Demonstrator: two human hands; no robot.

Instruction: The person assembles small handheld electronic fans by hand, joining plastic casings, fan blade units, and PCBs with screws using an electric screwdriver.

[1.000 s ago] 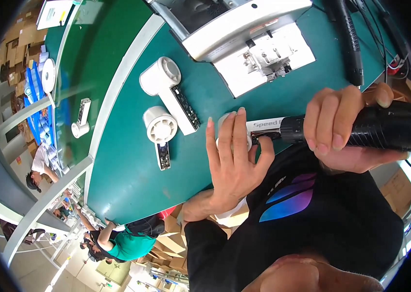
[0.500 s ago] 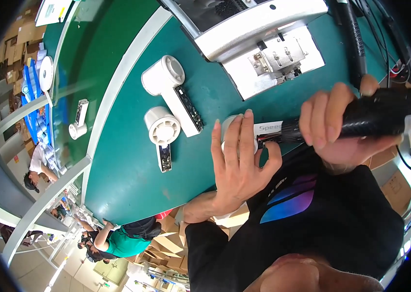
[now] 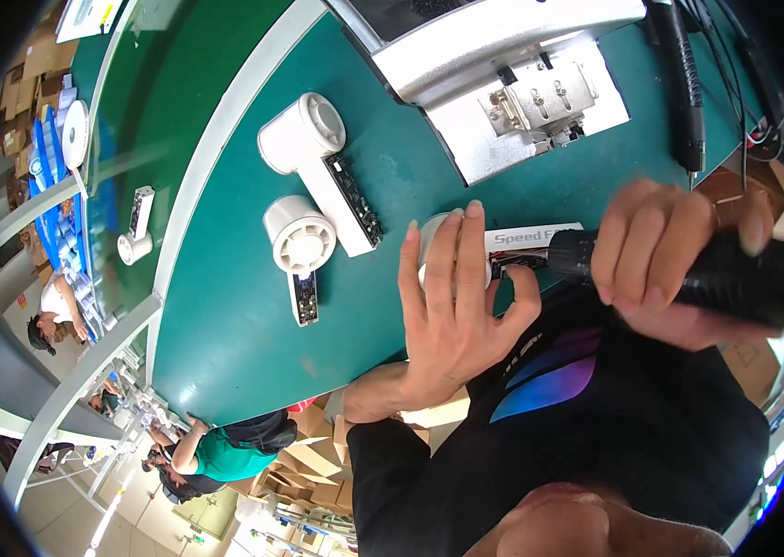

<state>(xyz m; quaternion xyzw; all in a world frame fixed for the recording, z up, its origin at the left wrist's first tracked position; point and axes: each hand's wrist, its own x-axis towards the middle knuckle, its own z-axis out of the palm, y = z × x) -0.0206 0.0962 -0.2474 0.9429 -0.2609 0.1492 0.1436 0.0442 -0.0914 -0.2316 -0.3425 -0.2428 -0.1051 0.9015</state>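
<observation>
— Where to look for the white handheld device point(image 3: 531, 238)?
— Under the left hand point(image 3: 457, 316), near the edge of the green table point(image 3: 225, 334), with handle pointing right.
— And the left fingers?
— Laid long across the round head, one splayed apart, two close together, with thumb bent beside the handle. Can't tell if pinching underneath.
— On the right?
— Gripping a black tool point(image 3: 573, 252) in the right hand point(image 3: 666, 251), with fingers curled around the barrel (a little blurred) and nose beside the handle. Can't tell if touching.
— Nearby?
— Two more white devices point(image 3: 303, 246) to the left, a metal fixture point(image 3: 550, 102) beyond, a slim black driver point(image 3: 680, 102) at upper right.
</observation>
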